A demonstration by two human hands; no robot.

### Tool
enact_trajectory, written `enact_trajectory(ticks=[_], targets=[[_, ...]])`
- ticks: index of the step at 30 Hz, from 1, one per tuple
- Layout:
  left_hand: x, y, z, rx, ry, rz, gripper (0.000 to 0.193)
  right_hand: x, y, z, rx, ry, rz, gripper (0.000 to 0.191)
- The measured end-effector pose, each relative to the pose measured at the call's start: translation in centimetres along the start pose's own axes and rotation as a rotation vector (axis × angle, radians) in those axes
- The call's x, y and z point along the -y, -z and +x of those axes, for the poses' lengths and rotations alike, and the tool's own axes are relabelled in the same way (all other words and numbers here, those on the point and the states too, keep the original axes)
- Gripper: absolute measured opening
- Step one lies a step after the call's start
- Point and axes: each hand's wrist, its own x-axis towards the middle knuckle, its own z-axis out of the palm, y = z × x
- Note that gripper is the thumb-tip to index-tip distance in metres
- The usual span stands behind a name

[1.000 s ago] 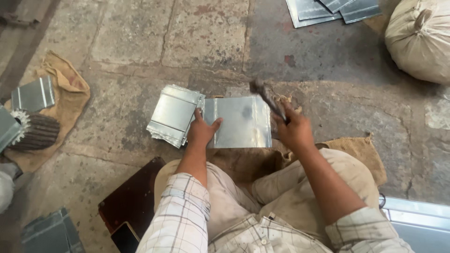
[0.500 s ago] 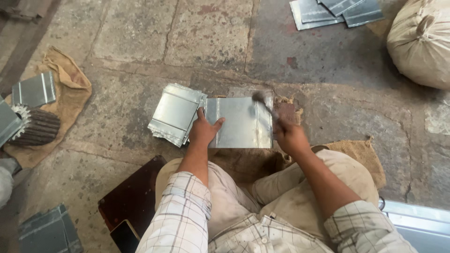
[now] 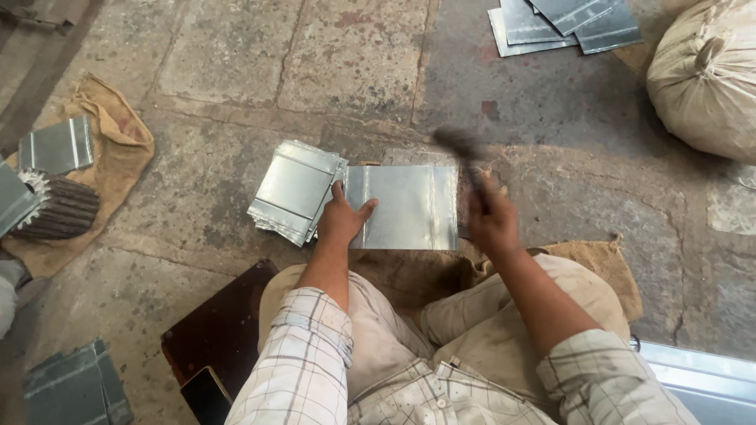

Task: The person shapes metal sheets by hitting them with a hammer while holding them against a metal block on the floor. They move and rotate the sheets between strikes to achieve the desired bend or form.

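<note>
Centre of frame, on stone floor (image 3: 236, 71): left hand (image 3: 344, 219) flat, fingers spread, pinning metal sheet (image 3: 409, 206) — right hand (image 3: 490, 219) gripping blurred hammer (image 3: 463, 149). Risk: blow lands on nearby fingers — sheet slips.

I log, off the work: tied cloth sack (image 3: 705, 75) at two o'clock; loose metal sheets (image 3: 563, 24) at one o'clock; burlap cloth (image 3: 110, 149) at nine o'clock bearing a toothed gear (image 3: 59, 208); dark wooden board (image 3: 216, 334) at seven o'clock.
</note>
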Motion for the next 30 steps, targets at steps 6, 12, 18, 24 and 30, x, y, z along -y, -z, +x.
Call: enact_trajectory(ticks=[6, 12, 18, 24, 30], targets=[[-0.5, 0.1, 0.2, 0.014, 0.019, 0.022, 0.111, -0.2, -1.2, 0.1, 0.112, -0.383, -0.061, 0.046], [-0.7, 0.5, -0.1, 0.022, 0.033, 0.034, 0.109, -0.2, -1.2, 0.0, 0.086, -0.231, 0.012, 0.034], [-0.9, 0.6, -0.2, -0.063, 0.089, -0.142, 0.101, -0.6, -0.7, 2.4, 0.261, -0.651, -0.164, 0.046], [-0.5, 0.7, 0.7, -0.198, 0.131, -0.264, 0.096, 2.4, 4.3, 3.2, 0.041, -0.524, 0.06, 0.043], [-0.6, 1.0, 0.9, -0.21, 0.153, -0.273, 0.091, 2.4, 3.3, -1.9, -0.164, 0.097, -0.004, 0.025]])
